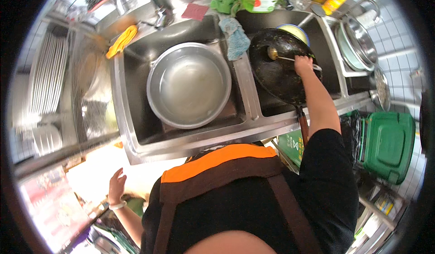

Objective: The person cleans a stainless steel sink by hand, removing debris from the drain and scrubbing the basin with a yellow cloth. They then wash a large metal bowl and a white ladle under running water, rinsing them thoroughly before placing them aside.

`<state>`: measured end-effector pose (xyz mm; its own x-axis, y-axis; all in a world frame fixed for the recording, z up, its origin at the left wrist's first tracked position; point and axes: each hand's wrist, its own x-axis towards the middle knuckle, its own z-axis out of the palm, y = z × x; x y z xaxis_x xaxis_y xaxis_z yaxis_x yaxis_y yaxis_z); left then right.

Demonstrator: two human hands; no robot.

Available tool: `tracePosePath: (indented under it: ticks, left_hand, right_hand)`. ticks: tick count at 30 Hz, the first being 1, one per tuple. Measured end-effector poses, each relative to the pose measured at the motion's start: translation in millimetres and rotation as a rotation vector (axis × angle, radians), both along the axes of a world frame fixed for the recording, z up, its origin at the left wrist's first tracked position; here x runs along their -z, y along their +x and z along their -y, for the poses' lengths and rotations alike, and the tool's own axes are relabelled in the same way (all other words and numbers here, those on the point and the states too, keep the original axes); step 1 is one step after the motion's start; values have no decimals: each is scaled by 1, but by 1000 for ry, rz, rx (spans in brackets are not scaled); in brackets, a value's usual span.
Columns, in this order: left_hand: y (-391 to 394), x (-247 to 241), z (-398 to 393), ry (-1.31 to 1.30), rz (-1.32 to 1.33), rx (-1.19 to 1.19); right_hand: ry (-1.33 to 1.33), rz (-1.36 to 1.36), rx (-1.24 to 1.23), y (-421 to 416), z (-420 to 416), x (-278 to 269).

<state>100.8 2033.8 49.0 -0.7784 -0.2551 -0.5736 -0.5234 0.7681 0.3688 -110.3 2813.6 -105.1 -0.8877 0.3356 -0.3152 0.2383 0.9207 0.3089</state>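
My right hand [303, 65] is closed around the handle of a metal ladle [273, 53], whose bowl rests inside a dark, food-stained wok [277, 74]. The wok sits tilted in the right basin, its wooden handle [303, 126] reaching over the front rim. A blue-rimmed bowl [295, 32] shows partly behind the wok. In the left basin stands a large round metal basin [190, 84] with cloudy water. Away from the sink, at the lower left, my left hand [117, 186] hangs with fingers apart and holds nothing.
A blue cloth [234, 38] drapes over the sink divider [248, 91]. Yellow [123, 41] and green [227, 2] cloths lie along the back and left edges. Stacked metal bowls [357, 43] stand at right, above a green bin [389, 147]. Plates [51, 74] fill a left rack.
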Motion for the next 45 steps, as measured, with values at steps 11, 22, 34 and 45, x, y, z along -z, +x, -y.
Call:
tracePosePath:
  ticks: [11, 22, 34, 45]
  left_hand:
    - [-73, -45, -151, 329, -247, 303]
    - [-99, -6, -167, 299, -287, 476]
    - [-87, -6, -115, 301, -270, 358]
    - [-114, -10, -107, 356, -256, 394]
  right_hand:
    - [-606, -525, -246, -4, 69, -142]
    - [-418, 182, -480, -54, 376, -2]
    - [-577, -14, -445, -47, 366, 112]
    - [-865, -150, -156, -39, 351, 141]
